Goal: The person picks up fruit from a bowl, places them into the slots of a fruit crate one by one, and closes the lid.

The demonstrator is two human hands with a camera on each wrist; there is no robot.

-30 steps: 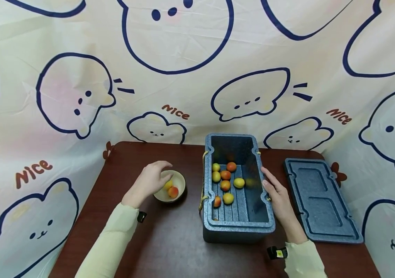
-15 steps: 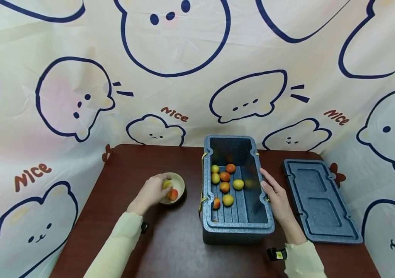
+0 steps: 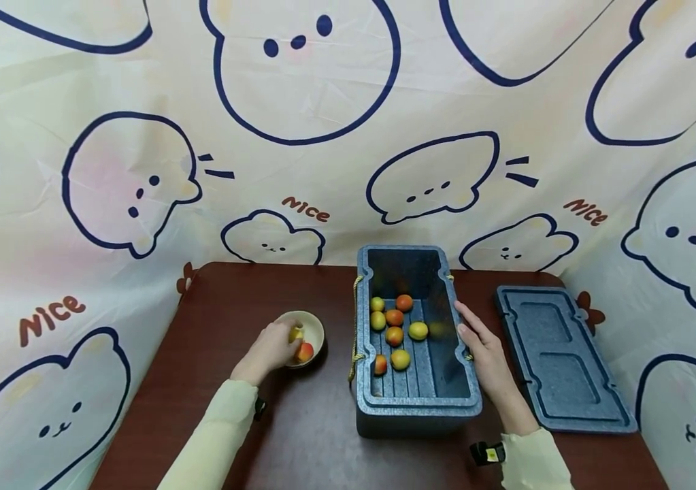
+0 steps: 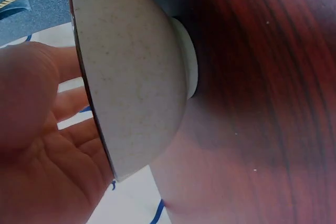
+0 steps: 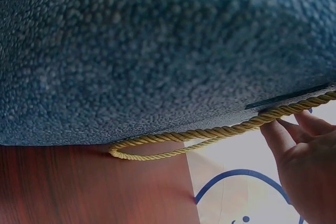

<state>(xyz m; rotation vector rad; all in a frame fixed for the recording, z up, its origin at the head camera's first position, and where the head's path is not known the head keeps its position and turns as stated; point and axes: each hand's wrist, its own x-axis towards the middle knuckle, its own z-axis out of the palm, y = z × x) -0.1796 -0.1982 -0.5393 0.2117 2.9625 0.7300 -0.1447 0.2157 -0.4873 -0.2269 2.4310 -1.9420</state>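
My left hand [image 3: 268, 350] reaches into a small cream bowl [image 3: 316, 327] on the table, its fingers and thumb around a small yellow fruit [image 3: 296, 333]. A red-and-yellow fruit [image 3: 305, 352] lies beside it in the bowl. In the left wrist view the speckled bowl wall [image 4: 131, 77] hides the fingertips. My right hand [image 3: 490, 361] rests with fairly straight fingers against the right side of a blue-grey foam box [image 3: 418, 406]. Several small fruits, such as a yellow one [image 3: 400, 359] and an orange-red one [image 3: 404, 303], lie inside the box. Beside the right fingers runs a yellow rope [image 5: 231, 129].
The box's flat lid [image 3: 568, 361] lies at the right of the brown table [image 3: 305, 435]. Another rope handle [image 3: 353, 367] hangs on the box's left side. A cloth with cartoon drawings [image 3: 250, 177] hangs behind and around the table.
My left hand has come down from above the bowl into it, and its fingers have closed around the yellow fruit. My right hand has stayed at the box's side.
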